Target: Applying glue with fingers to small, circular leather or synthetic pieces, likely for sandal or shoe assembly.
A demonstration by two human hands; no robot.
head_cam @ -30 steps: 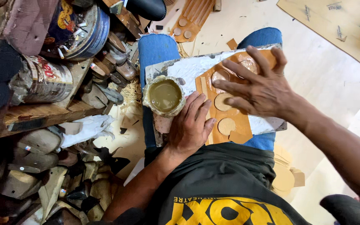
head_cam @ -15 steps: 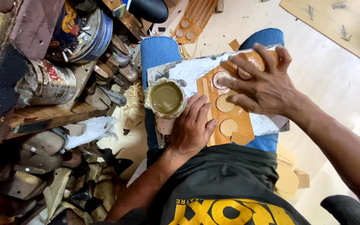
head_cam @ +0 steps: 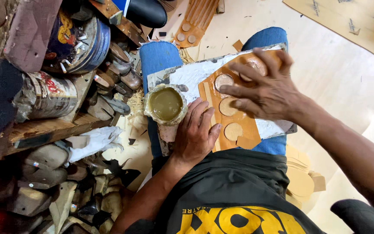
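A glue-smeared board (head_cam: pixel 187 76) lies across my lap. On it rests a tan leather piece (head_cam: pixel 243 128) with round cut-outs. My left hand (head_cam: pixel 195 132) lies flat, fingers apart, pressing the near left edge of that piece. My right hand (head_cam: pixel 265 89) is spread over the far end of the piece, fingertips on one of the round patches. A small round pot of olive-brown glue (head_cam: pixel 165 104) stands on the board just left of my left hand.
Two dented tins (head_cam: pixel 76 41) (head_cam: pixel 44 97) sit on a wooden shelf (head_cam: pixel 44 130) at left, with shoe heels and soles (head_cam: pixel 44 169) piled below. Tan cut pieces (head_cam: pixel 301 180) are stacked on the floor at right. Another perforated strip (head_cam: pixel 193 26) lies beyond my knees.
My right hand has slid a little along the far end of the leather piece, fingers rubbing over the round patches. The left hand stays put.
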